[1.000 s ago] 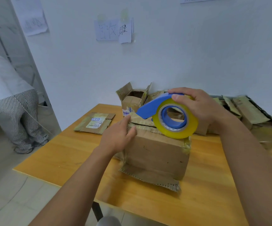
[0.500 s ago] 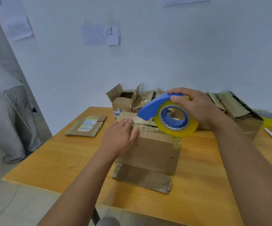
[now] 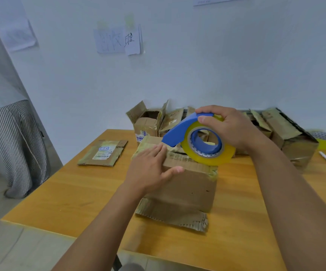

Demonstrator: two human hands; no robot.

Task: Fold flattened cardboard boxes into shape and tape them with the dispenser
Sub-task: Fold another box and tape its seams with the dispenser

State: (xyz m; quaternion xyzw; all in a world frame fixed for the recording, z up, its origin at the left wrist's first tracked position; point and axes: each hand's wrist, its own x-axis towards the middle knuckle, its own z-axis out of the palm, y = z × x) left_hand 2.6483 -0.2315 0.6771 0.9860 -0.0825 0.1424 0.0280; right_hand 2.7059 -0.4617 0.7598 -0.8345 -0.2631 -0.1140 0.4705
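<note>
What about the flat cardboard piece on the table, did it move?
No. The flattened box lies in the same spot by the table's far left edge; only the view shifted.

The right hand (image 3: pixel 230 130) grips a blue tape dispenser (image 3: pixel 195 137) resting on top of a cardboard box (image 3: pixel 189 186). The left hand (image 3: pixel 150 169) lies flat on the box's top edge. The box stands on a wooden table (image 3: pixel 70 198), with a flattened box (image 3: pixel 103 153) near its far left corner.

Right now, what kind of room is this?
Probably a small packing room: worn cardboard boxes piled along the wall, a tape dispenser in use, handwritten notes stuck up.
</note>
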